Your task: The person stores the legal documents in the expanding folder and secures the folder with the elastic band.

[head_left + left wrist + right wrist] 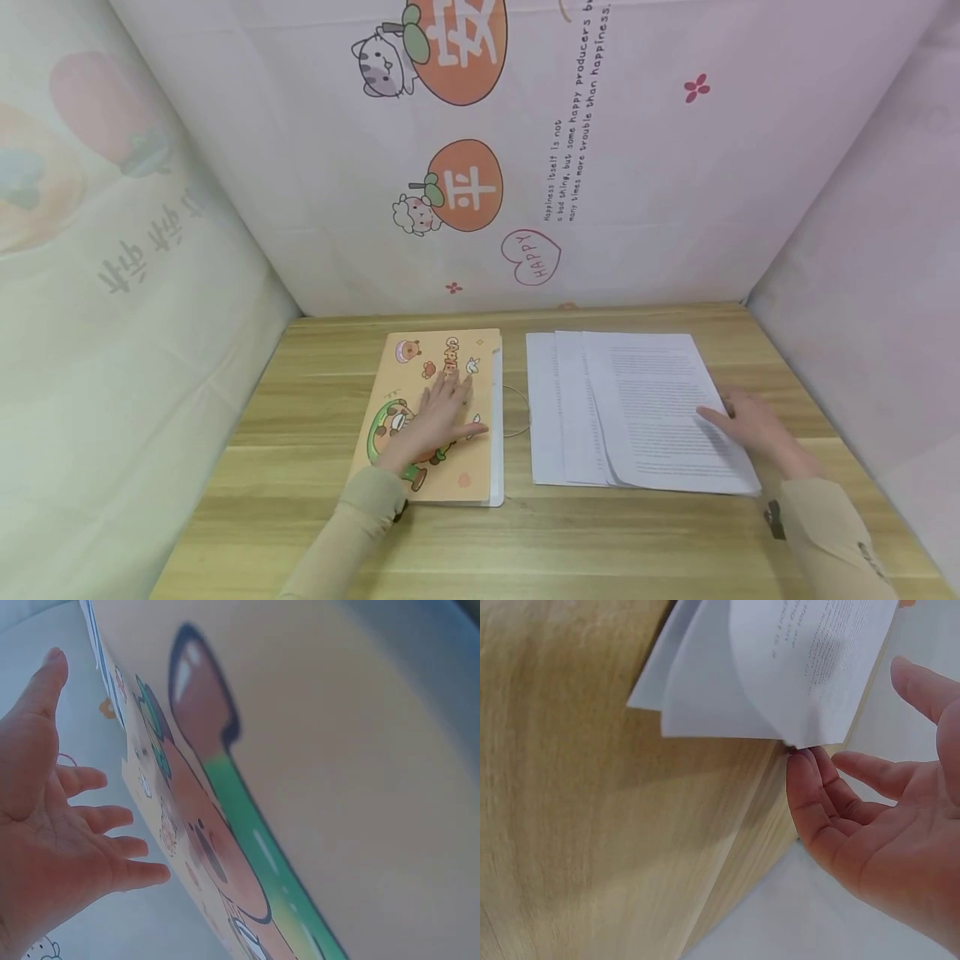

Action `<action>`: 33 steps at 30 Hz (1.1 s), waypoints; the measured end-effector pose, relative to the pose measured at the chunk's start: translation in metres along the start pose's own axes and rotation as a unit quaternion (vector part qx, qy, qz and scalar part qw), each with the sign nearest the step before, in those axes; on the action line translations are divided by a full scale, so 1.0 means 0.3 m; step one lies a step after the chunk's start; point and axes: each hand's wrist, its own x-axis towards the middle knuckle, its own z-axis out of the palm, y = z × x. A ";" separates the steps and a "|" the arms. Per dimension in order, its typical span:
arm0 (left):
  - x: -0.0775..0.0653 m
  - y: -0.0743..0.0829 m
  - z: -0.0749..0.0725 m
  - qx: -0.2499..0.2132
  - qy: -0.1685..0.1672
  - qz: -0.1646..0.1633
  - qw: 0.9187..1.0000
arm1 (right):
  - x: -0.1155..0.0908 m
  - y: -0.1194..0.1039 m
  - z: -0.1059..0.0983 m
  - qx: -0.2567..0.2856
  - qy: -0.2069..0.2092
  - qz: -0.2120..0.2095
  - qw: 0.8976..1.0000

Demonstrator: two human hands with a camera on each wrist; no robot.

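Note:
On the left of the table lies an orange cartoon file folder (pixel 468 487), with a white edge showing along its right side. My left hand (pixel 441 412) is over its cover with fingers spread; in the left wrist view that hand (pixel 60 802) has straight fingers close to the cover, and contact is hard to tell. Overlapping sheets of printed paper (pixel 660 417) lie to the right. At their right edge is my right hand (pixel 753 425), thumb reaching over the top sheet. The right wrist view shows its bent fingertips (pixel 802 769) at the paper edge, the thumb held apart.
A thin round loop (pixel 517 435) lies between the folder and the papers. The wooden table (pixel 585 542) is bounded by a printed cloth wall (pixel 637 250) at the back and cloth walls on both sides.

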 end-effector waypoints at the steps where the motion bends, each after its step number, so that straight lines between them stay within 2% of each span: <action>1: 0.002 0.001 0.002 0.003 -0.001 0.000 1.000 | 0.002 0.001 0.001 0.001 -0.001 0.000 1.000; 6: 0.010 0.009 0.014 0.019 -0.002 0.006 1.000 | 0.008 -0.001 0.001 0.004 -0.004 -0.001 1.000; 13: 0.018 0.018 0.029 0.053 -0.001 0.043 0.998 | 0.015 0.003 0.002 0.021 -0.018 0.017 0.999; 17: 0.015 0.025 0.033 0.057 0.000 0.054 0.997 | 0.019 -0.001 -0.002 0.031 -0.027 0.033 0.999; 33: 0.018 0.031 0.065 0.029 -0.025 0.019 0.999 | 0.039 -0.006 -0.005 0.056 -0.044 0.082 0.994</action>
